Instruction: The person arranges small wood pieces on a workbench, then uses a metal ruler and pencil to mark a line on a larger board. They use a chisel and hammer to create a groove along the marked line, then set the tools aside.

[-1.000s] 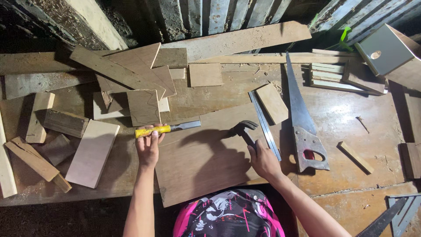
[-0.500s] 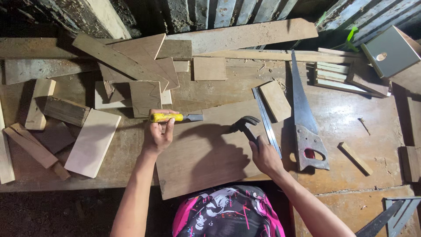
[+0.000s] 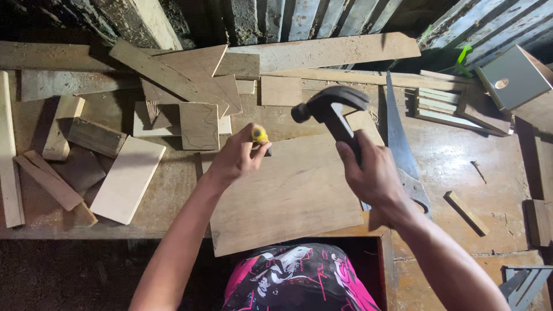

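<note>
Left hand [image 3: 235, 158] curled tight round a yellow-handled chisel [image 3: 260, 136], handle end sticking up past the fingers, blade hidden behind the hand. It sits over the upper left corner of the big flat board [image 3: 288, 193], the landmark here. Can't tell if the chisel tip touches the board.

Right hand [image 3: 371, 173] fisted firm on a dark hammer [image 3: 331, 109], held raised above the board's upper right part, head up and to the right of the chisel, clear of it. The two hands are near each other, not touching.

Board lies flat on the workbench [image 3: 495, 167], its near edge hanging out over the bench front toward the person.

Left of the board: a pale flat offcut [image 3: 128, 179], several rough blocks and strips [image 3: 60, 126], mostly touching or overlapping. Behind the board: a square piece [image 3: 199, 125], stacked triangular and long planks [image 3: 173, 75], one long plank [image 3: 340, 52] along the back.

Right of the board: a handsaw [image 3: 399, 138] lying flat, its handle partly under the right wrist; a small stick [image 3: 466, 213] further right; a stack of thin slats [image 3: 443, 106]; a grey box with a round hole [image 3: 514, 78] at the far right corner.

Bench is worn, dusty wood. Corrugated metal wall [image 3: 311, 20] behind, dim.
</note>
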